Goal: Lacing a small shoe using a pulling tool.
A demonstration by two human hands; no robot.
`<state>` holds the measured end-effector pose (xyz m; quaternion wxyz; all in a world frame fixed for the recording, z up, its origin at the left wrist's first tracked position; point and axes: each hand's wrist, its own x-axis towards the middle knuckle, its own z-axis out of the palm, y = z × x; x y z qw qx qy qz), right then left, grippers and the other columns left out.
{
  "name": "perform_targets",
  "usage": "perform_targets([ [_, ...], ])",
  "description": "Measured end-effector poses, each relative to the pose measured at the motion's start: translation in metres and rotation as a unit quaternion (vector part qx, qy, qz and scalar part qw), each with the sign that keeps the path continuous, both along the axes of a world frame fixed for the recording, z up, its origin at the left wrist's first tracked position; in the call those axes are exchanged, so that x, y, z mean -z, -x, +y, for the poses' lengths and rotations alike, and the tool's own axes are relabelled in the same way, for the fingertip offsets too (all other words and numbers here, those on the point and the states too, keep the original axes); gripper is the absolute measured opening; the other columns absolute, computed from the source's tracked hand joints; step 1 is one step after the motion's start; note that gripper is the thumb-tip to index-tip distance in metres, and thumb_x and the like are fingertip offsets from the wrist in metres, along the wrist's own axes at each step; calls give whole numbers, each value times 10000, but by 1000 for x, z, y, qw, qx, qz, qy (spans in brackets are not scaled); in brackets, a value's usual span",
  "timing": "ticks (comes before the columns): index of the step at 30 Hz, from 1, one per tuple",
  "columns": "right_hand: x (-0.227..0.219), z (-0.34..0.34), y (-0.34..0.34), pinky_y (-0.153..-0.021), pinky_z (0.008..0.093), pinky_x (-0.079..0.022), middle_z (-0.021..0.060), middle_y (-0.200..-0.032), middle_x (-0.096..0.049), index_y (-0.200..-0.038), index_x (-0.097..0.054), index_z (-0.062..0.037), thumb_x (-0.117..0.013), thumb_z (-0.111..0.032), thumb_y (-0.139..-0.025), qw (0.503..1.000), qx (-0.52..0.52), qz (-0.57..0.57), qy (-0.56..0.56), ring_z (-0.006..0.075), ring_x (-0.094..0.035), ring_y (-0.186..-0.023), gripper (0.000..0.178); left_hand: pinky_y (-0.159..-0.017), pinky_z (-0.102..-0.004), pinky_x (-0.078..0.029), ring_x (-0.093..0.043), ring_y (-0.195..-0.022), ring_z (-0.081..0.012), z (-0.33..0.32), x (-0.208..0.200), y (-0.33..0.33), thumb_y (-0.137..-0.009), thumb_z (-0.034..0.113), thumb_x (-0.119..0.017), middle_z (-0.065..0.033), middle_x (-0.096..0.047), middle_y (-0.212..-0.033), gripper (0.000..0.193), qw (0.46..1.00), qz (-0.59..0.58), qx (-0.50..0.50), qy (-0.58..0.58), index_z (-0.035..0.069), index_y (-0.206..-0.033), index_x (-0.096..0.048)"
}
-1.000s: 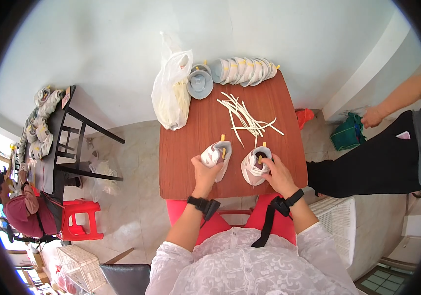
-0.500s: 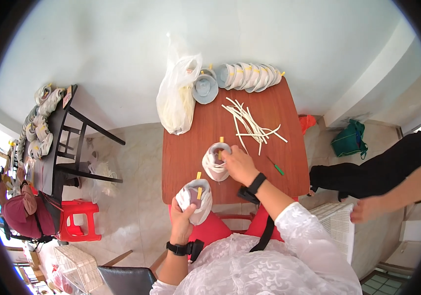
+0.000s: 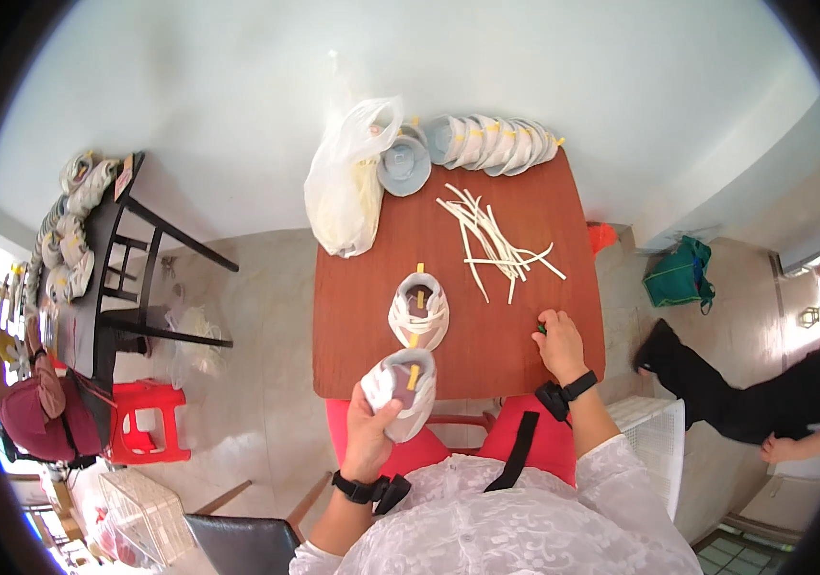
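My left hand [image 3: 371, 428] grips a white shoe upper [image 3: 414, 410] by its side, above the table's front edge; yellow tabs stand up from its opening. Just beyond it a second white shoe upper [image 3: 419, 322], also with yellow tabs, rests on the table with nothing holding it. At the table's right side, my right hand [image 3: 561, 347] is closed round a small green-handled tool [image 3: 541, 329]. Most of the tool is hidden by the fingers. Loose white laces [image 3: 491, 240] lie in a tangle on the tabletop beyond that hand.
A row of nested shoe uppers [image 3: 496, 144] and a white plastic bag [image 3: 345, 196] line the far edge of the brown table [image 3: 362, 316]. Leftward, a person [image 3: 50, 417] sits at a black table [image 3: 108, 249]. Another person's black-clad leg [image 3: 726, 388] is at right.
My right hand has left the far shoe upper and moved right onto the green-handled tool. The left hand's upper has shifted slightly right. The person at right has moved back.
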<state>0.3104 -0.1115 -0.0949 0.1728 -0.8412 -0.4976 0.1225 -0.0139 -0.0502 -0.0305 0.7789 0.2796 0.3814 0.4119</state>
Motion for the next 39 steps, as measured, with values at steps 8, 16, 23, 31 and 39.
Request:
perform_targets([
  [8,7,6,-9,-768,452,-444,194,-930,-536,-1005,-500,-13,-542,-17,-783,996,5,34,-79,378,-538,-897,226,-918,-313,-449,-549,-1056,-146,-4,-16,-23,-771,26,-721,-68,-557,-1152,532,1000,11,24,5,16,-1213,-425],
  [16,-2,103,40,-742,425,-482,179,-950,-552,-983,-534,-3,-649,-184,-811,979,-76,5,-190,357,-568,-893,275,-897,-318,-462,-560,-1059,-154,-18,-20,-7,-825,41,-662,-71,-573,-1180,445,997,1,46,65,19,-1231,-480],
  [23,30,128,39,-707,436,-490,187,-878,-593,-911,-549,-7,-611,-130,-826,994,-57,-25,-86,354,-601,-821,161,-902,-337,-460,-565,-1066,-181,-29,-26,12,-879,99,-572,-81,-571,-1189,387,992,-32,17,124,20,-1245,-478],
  [31,22,101,37,-711,474,-484,223,-869,-585,-895,-522,7,-529,-67,-828,995,-80,-24,-55,400,-595,-797,100,-909,-361,-466,-578,-1059,-209,-26,-18,13,-884,143,-546,-98,-578,-1181,390,985,-98,14,139,19,-1247,-478],
  [39,-54,0,71,-619,379,-475,144,-735,-618,-955,-527,6,-505,-78,-877,926,70,299,-221,287,-596,-635,116,-922,-361,-463,-574,-1073,-215,-38,-7,9,-865,113,-561,-106,-574,-1186,416,983,-93,55,151,15,-1257,-465],
])
